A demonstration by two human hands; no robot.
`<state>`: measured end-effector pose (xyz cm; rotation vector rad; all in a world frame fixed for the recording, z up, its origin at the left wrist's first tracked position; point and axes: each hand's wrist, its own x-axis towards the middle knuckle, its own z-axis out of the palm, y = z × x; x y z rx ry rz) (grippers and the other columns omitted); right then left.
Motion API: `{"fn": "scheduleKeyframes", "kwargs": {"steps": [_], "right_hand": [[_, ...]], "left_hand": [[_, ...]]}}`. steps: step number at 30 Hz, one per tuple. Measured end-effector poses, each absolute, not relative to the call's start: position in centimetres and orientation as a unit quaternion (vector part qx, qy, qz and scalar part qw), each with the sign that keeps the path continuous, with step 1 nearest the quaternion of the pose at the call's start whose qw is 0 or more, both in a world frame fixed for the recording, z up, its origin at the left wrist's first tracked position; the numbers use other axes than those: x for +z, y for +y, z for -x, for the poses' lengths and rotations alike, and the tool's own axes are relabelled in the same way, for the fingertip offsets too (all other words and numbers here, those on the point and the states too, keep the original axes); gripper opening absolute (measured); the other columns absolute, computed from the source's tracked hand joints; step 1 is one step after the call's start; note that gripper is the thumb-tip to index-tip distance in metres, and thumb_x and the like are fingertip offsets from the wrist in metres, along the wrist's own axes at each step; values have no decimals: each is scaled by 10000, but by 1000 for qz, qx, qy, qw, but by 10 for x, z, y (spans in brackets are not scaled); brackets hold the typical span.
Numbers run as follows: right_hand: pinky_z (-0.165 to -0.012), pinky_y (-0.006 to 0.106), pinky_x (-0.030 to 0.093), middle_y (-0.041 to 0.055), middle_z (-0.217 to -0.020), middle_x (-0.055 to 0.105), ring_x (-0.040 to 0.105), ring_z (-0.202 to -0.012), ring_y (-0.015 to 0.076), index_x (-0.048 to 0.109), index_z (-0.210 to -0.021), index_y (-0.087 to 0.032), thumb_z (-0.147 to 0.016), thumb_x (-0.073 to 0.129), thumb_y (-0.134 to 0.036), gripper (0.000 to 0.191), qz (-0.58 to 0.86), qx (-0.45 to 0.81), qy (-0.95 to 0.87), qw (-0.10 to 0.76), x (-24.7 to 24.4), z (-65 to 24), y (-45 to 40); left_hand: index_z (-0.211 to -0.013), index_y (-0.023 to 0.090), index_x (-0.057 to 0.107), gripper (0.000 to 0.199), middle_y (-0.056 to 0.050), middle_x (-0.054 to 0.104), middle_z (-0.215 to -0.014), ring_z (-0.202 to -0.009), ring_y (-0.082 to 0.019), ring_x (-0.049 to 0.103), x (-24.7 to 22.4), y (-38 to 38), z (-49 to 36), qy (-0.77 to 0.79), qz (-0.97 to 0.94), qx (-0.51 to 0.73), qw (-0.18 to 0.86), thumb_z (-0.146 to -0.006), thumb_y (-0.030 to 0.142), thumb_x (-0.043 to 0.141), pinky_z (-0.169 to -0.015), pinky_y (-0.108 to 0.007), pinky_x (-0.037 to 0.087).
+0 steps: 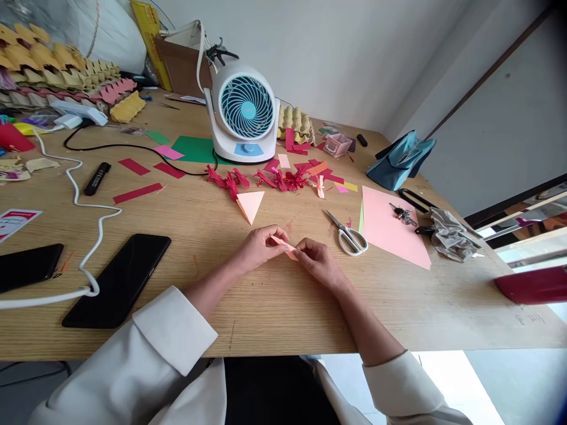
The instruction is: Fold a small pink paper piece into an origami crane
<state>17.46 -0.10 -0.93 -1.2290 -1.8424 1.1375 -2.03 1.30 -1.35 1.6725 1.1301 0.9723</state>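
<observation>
From where I stand, the left hand (266, 244) has thumb and fingers pinched on one end of a small folded piece of pale pink paper (292, 255), and the right hand (318, 261) nips its other end just as tightly. The paper sits between the two hands, just above the wooden table (283, 319). Beyond the left fingers stands a folded pink triangle (251, 206); white-handled scissors (353, 242) lie near the right hand.

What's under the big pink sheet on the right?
Light-green paper peeks out along the left edge of the pink sheet. How far it extends, and whatever else lies beneath, is covered.
</observation>
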Motion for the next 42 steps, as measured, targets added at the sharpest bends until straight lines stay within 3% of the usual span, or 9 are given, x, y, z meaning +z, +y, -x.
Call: {"fn": "scheduleKeyframes", "kwargs": {"steps": [6, 13, 21, 29, 42], "right_hand": [[-545, 243, 287, -20, -677, 494, 385, -604, 107, 569, -792, -172, -847, 595, -492, 326, 447, 478, -687, 315, -7, -174, -1], [-548, 243, 285, -30, -657, 473, 369, -588, 98, 546, -757, -174, -850, 618, -471, 320, 426, 494, -686, 323, -12, -174, 0], [-548, 246, 332, -8, -642, 548, 431, -576, 106, 536, -742, -183, -840, 628, -532, 374, 405, 531, -663, 340, -7, -167, -6], [-526, 244, 288, -22, -608, 535, 374, -539, 92, 542, -754, -174, -838, 625, -551, 395, 417, 519, -675, 318, -7, -166, -8], [-506, 242, 279, -28, -571, 510, 353, -517, 88, 511, -696, -185, -852, 602, -548, 405, 422, 497, -682, 331, -12, -161, -10]], "left_hand": [[-891, 166, 611, 174, 4, 623, -817, -724, -123, 566, -6, 9, 21, 438, -710, 371, 407, -761, 269, 661, -656, -223, 427], [-977, 167, 580, 360, 30, 589, -744, -658, -111, 545, -12, 12, 20, 440, -649, 400, 475, -700, 316, 754, -624, -227, 428], [-715, 134, 601, 275, 12, 628, -713, -684, -97, 554, -10, 9, 13, 375, -550, 451, 595, -697, 344, 777, -679, -233, 432], [-677, 139, 589, 304, 20, 594, -659, -616, -85, 473, -14, 7, 12, 407, -585, 432, 553, -702, 377, 776, -584, -218, 364], [-661, 159, 553, 285, 32, 543, -618, -588, -91, 445, -20, 9, 13, 418, -644, 424, 479, -772, 386, 683, -561, -220, 355]]}}
